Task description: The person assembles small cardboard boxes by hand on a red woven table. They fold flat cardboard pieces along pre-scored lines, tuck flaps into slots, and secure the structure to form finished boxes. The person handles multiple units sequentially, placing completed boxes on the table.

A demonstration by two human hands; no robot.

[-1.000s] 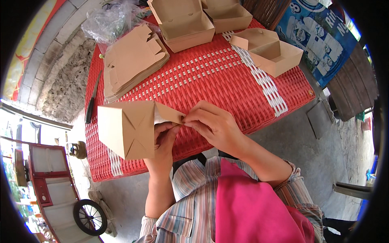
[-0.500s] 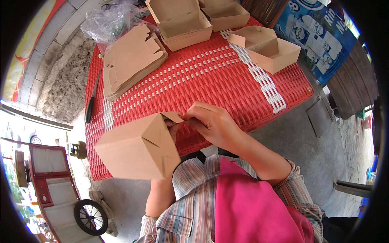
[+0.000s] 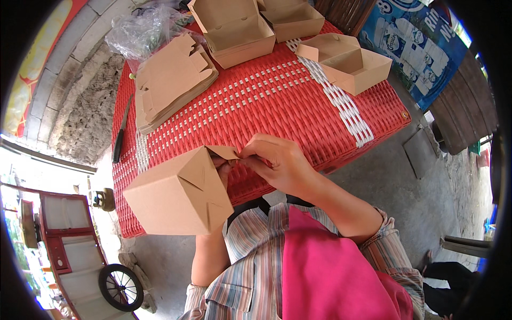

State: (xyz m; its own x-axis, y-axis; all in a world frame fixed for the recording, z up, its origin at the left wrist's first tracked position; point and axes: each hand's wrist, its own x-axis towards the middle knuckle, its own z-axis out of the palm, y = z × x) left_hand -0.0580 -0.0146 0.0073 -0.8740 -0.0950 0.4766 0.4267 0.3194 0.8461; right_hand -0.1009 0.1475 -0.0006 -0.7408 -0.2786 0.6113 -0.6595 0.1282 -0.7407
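Note:
A brown cardboard box (image 3: 165, 194), partly folded, is tilted above the table's near left edge. My left hand (image 3: 223, 169) grips it from behind; the box hides most of that hand, with only some fingers showing near the raised flap. At this flap (image 3: 221, 153) my right hand (image 3: 280, 164) has thumb and forefinger pinched together on the cardboard. Farther off lies a stack of flat cardboard blanks (image 3: 168, 88). Folded boxes with open lids (image 3: 242, 48) stand along the far side, and another open box (image 3: 357, 72) sits at the right.
The table (image 3: 256, 101) has a red and white woven top. A knife (image 3: 121, 133) with a black handle lies by its left edge, and a clear plastic bag (image 3: 141, 34) sits at the far left corner. At lower right, a person's dark-clothed leg (image 3: 453, 282) shows.
The box has shifted and tilted very slightly, and both hands keep their grip. A person's leg and foot have come into view at lower right.

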